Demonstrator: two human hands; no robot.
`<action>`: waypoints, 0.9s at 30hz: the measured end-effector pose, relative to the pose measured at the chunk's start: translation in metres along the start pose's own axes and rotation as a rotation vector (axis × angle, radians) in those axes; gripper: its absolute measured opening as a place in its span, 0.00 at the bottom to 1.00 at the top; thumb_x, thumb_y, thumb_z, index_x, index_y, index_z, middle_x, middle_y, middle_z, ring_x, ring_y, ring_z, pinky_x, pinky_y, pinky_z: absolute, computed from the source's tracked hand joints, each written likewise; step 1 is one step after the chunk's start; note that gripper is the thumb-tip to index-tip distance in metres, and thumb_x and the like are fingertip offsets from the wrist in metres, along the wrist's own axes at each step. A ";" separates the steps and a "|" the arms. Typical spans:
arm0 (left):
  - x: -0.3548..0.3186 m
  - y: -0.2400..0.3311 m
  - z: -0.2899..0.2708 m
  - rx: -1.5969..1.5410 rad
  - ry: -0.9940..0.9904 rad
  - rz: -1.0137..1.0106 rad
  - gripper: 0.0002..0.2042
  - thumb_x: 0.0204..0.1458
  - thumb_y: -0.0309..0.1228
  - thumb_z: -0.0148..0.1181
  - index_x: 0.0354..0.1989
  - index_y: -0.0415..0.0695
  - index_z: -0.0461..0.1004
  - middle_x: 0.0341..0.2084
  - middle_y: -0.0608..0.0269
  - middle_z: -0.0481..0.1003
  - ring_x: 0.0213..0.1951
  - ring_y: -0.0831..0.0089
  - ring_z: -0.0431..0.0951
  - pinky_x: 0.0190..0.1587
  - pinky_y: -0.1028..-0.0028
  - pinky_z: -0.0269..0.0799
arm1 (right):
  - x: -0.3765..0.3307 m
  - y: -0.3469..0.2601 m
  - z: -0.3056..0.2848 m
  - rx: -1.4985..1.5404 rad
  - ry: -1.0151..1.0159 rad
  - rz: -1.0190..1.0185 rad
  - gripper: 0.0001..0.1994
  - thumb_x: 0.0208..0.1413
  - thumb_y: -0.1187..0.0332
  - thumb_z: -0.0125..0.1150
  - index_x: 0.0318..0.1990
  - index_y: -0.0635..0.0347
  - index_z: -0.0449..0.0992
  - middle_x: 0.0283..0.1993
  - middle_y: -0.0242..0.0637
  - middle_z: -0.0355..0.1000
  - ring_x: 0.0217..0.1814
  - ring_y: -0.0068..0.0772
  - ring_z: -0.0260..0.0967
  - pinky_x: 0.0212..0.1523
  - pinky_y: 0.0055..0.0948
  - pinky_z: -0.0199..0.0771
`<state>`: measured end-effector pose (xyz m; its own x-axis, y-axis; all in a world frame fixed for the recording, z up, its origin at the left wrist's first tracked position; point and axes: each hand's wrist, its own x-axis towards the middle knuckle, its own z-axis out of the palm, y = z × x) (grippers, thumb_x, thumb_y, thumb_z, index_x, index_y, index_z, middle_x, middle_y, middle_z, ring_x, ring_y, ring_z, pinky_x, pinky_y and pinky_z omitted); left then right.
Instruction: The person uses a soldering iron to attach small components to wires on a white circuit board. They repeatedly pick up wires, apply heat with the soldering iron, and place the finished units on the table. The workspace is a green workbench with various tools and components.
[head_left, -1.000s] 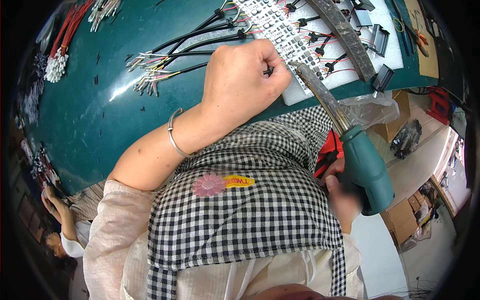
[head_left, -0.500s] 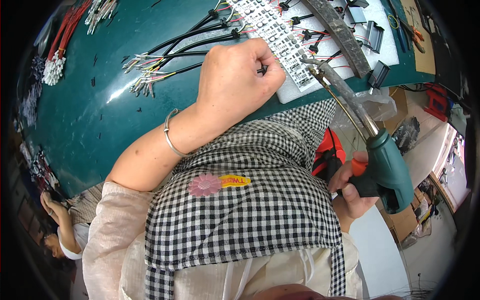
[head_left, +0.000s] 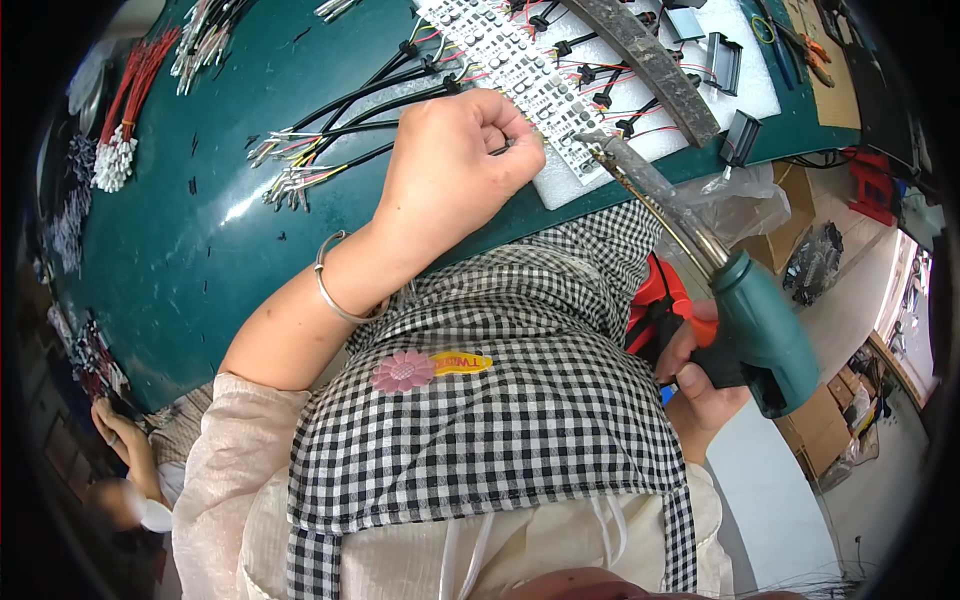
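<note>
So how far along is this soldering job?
Done, it seems: several black leads already sit on the white pad. In hand: the left hand pinches a wire at the pad's edge while the right hand aims the green soldering gun there. Left: loose wire bundles on the green table.

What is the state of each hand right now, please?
Left hand: closed in a fist, pinching a thin black wire over the white foam board.
Right hand: closed around the green soldering gun.

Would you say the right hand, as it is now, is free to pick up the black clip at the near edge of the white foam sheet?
Probably not: the right hand is wrapped around the green soldering gun, so its fingers are occupied. The black clip itself lies uncovered on the white foam sheet.
</note>
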<state>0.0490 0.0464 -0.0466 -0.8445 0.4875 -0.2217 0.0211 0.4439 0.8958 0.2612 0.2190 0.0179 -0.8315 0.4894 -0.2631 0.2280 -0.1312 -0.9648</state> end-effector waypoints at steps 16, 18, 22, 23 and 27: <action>-0.002 -0.001 0.007 0.120 0.142 0.178 0.06 0.44 0.25 0.62 0.20 0.38 0.72 0.08 0.72 0.65 0.13 0.88 0.59 0.17 0.81 0.55 | -0.014 0.022 -0.004 -0.357 -0.030 -0.037 0.25 0.44 0.69 0.69 0.50 0.69 0.69 0.25 0.37 0.69 0.23 0.26 0.65 0.27 0.23 0.66; -0.002 -0.002 0.008 0.129 0.155 0.191 0.06 0.43 0.25 0.62 0.20 0.39 0.72 0.07 0.71 0.64 0.13 0.88 0.59 0.17 0.81 0.55 | -0.014 0.019 -0.003 -0.341 -0.038 -0.014 0.25 0.45 0.70 0.69 0.51 0.69 0.69 0.26 0.37 0.70 0.23 0.27 0.66 0.27 0.23 0.66; -0.002 -0.004 0.010 0.149 0.191 0.244 0.06 0.42 0.25 0.62 0.20 0.39 0.72 0.07 0.70 0.64 0.12 0.86 0.59 0.16 0.80 0.55 | -0.013 0.018 0.002 -0.323 -0.016 -0.017 0.24 0.45 0.71 0.68 0.50 0.70 0.69 0.25 0.36 0.70 0.22 0.26 0.66 0.26 0.23 0.66; -0.002 -0.004 0.010 0.160 0.191 0.250 0.06 0.42 0.25 0.62 0.19 0.39 0.72 0.07 0.69 0.65 0.12 0.86 0.60 0.16 0.80 0.56 | -0.012 0.017 0.005 -0.317 -0.004 -0.019 0.24 0.45 0.71 0.68 0.50 0.70 0.69 0.25 0.36 0.69 0.22 0.26 0.66 0.26 0.23 0.66; -0.002 -0.005 0.009 0.171 0.193 0.266 0.06 0.42 0.25 0.62 0.19 0.39 0.72 0.07 0.69 0.65 0.12 0.86 0.60 0.16 0.80 0.56 | -0.009 0.014 0.012 -0.342 0.007 -0.059 0.22 0.46 0.71 0.67 0.48 0.71 0.68 0.24 0.37 0.69 0.21 0.26 0.65 0.26 0.23 0.66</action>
<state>0.0553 0.0503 -0.0545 -0.8827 0.4588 0.1017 0.3286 0.4478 0.8316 0.2657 0.2028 0.0066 -0.8450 0.4936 -0.2056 0.3373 0.1939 -0.9212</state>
